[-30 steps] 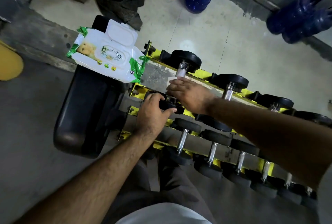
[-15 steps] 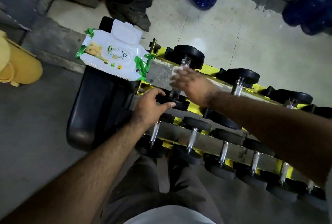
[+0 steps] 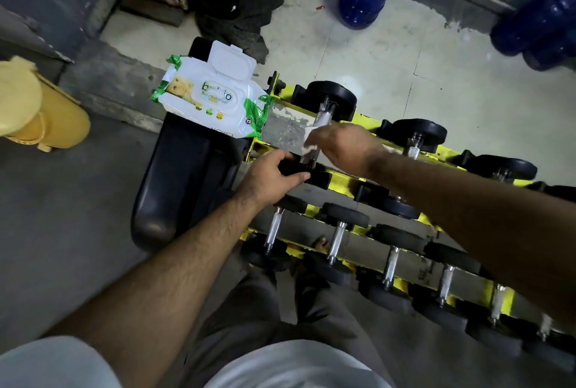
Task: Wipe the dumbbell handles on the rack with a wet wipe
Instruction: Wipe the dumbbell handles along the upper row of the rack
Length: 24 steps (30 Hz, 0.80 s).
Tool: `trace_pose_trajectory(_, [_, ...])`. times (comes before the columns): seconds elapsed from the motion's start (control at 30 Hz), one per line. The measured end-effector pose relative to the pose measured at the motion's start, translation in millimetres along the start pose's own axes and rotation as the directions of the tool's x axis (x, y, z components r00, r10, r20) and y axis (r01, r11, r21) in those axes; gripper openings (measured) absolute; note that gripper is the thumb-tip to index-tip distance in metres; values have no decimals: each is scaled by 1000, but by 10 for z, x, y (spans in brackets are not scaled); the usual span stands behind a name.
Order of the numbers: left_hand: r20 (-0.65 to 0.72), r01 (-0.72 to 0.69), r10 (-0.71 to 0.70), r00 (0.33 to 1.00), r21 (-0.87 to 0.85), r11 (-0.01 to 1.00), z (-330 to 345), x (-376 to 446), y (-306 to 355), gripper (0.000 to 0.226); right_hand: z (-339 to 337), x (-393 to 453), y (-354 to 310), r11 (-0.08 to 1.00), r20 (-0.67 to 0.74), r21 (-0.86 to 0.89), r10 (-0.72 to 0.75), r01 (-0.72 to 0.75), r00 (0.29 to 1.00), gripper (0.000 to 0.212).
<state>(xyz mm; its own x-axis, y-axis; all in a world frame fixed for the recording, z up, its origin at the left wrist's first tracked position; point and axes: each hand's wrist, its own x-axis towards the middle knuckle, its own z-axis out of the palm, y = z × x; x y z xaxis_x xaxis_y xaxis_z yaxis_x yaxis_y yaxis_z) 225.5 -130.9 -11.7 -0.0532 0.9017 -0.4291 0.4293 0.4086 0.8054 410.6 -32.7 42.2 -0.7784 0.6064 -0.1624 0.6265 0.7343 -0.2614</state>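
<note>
Head view, frame centre: right hand (image 3: 341, 147) pinches a wet wipe (image 3: 311, 138) round the dumbbell handle (image 3: 321, 119); left hand (image 3: 268, 177) grips its near black weight (image 3: 314, 176).

view: head, single (no second view to share with) | position: above the person's own arms | facing: steeply down and forward over the yellow rack (image 3: 367, 177) | range: close, arm's reach, wide-angle edges bowed
</note>
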Motion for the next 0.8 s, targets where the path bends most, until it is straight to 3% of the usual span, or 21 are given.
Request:
trace_pose_trajectory(0.07, [30,-24,23,999,23,999,-12,-24,5,49,-66,-20,-39,979,-80,143,155,-142,985,36])
trace_pose_trajectory(0.17, [43,-34,34,998,-14,999,-34,-41,-44,53,-110,-64,-109,907,-76,315,318,-280,945,35])
trace_pose_trajectory(0.33, [19,-104,104,994,44,994,-26,-13,-98,54,-59,-89,-215,707,-89,603,520,-369,850,40])
trace_pose_trajectory(0.53, [35,-114,111,993,108,988,10,73,-122,42,-74,-126,-185,589,-80,696,632,-411,771,36])
trace_pose_trajectory(0.7, [17,-176,176,984,209,962,32,36,-120,35,-62,-161,-193,592,-59,676,636,-438,769,28])
trace_pose_trajectory(0.8, [2,-266,285,959,360,894,57,-9,-53,31,-81,-169,-187,603,-74,670,634,-433,770,27])
